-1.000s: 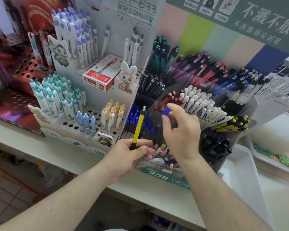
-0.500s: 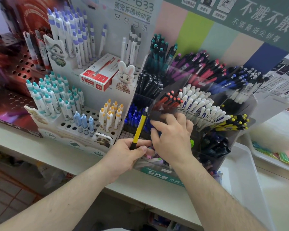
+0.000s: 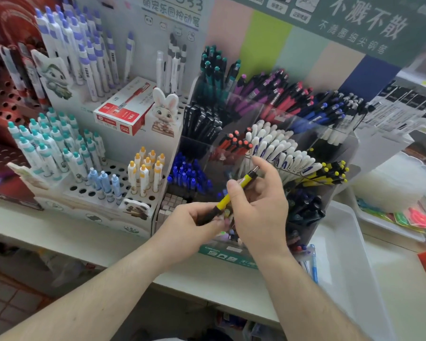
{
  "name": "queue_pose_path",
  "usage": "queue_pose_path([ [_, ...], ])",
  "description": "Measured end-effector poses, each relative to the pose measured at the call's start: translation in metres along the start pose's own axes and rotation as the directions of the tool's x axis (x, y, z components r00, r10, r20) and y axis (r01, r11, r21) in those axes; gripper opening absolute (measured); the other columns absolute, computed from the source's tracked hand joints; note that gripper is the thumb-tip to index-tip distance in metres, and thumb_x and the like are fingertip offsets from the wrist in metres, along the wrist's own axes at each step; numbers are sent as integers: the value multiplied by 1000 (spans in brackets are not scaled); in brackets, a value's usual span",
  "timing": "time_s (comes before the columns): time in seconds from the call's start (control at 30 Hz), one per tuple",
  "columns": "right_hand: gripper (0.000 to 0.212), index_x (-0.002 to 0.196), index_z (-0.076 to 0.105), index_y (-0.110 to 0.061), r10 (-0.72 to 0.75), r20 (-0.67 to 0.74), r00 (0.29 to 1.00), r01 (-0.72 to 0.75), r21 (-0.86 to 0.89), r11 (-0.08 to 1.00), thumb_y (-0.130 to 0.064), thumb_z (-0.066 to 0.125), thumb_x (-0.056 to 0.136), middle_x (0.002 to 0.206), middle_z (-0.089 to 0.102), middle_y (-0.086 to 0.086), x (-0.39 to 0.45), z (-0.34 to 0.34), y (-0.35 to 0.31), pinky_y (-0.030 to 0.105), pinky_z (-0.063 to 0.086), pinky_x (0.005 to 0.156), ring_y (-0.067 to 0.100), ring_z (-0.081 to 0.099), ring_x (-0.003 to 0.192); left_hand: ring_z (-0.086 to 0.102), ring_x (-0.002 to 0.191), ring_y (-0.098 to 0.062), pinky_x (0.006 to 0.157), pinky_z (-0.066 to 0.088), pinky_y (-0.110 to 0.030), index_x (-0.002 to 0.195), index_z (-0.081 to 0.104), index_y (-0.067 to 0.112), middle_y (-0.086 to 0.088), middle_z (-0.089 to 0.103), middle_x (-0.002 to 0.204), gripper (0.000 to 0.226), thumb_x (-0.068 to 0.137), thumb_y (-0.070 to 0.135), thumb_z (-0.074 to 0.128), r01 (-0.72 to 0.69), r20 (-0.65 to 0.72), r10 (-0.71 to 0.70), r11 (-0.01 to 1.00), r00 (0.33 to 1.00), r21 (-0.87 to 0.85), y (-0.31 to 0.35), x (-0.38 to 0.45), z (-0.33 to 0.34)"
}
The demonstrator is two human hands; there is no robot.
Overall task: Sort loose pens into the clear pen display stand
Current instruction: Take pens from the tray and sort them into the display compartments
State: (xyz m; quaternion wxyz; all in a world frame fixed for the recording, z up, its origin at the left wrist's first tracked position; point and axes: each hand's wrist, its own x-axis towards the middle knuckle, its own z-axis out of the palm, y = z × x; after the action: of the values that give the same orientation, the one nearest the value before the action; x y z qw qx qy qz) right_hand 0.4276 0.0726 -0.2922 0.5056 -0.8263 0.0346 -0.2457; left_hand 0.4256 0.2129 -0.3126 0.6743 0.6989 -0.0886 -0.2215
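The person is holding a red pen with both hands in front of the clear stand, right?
Not quite. The pen is yellow with a black grip, not red. The head view shows the left hand holding its lower end and the right hand holding its upper part, in front of the clear stand.

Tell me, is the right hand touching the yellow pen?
Touching. The head view shows the right hand with thumb and fingers closed around the yellow pen at mid-barrel, while the left hand grips its dark lower end.
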Motion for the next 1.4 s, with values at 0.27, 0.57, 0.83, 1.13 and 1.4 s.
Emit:
queue_pose_path([
  [0.27,50,139,51,-20,283,-179,942,-231,262,937,-16,69,93,74,52,24,14,-38,13,29,56,60,26,56,64,56,50,-10,47,47,-20,104,75,25,-1,74,72,26,84,14,62,-154,-28,153,942,988,-298,-1,7,16],
  [0.57,29,119,53,-20,287,-157,945,-214,366,906,-7,64,95,64,68,-2,26,-70,4,20,48,52,8,59,56,73,69,-18,59,57,-24,95,79,34,-8,77,94,37,69,9,71,-123,183,194,933,964,-339,5,18,39],
  [0.83,40,124,42,-22,-111,-602,791,183,60,981,-11,66,93,67,61,-9,46,-100,-1,36,55,62,14,58,62,74,86,-18,67,59,-26,116,65,26,9,75,108,44,74,16,69,-81,211,133,967,968,-241,-1,24,44],
  [1.13,38,121,41,-12,-403,-687,605,346,-229,910,-10,65,92,87,53,-2,79,-115,19,17,48,66,-3,55,66,74,81,-17,63,57,-24,112,67,24,8,77,100,35,88,-2,64,-32,191,66,984,979,-173,-9,23,48],
  [1.4,20,107,72,-16,-459,-474,751,163,-540,825,-28,63,93,91,72,4,86,-103,57,37,50,84,23,64,86,74,80,-16,63,56,-23,112,68,22,6,77,99,35,89,-3,63,-28,180,56,988,982,-153,-14,22,46],
])
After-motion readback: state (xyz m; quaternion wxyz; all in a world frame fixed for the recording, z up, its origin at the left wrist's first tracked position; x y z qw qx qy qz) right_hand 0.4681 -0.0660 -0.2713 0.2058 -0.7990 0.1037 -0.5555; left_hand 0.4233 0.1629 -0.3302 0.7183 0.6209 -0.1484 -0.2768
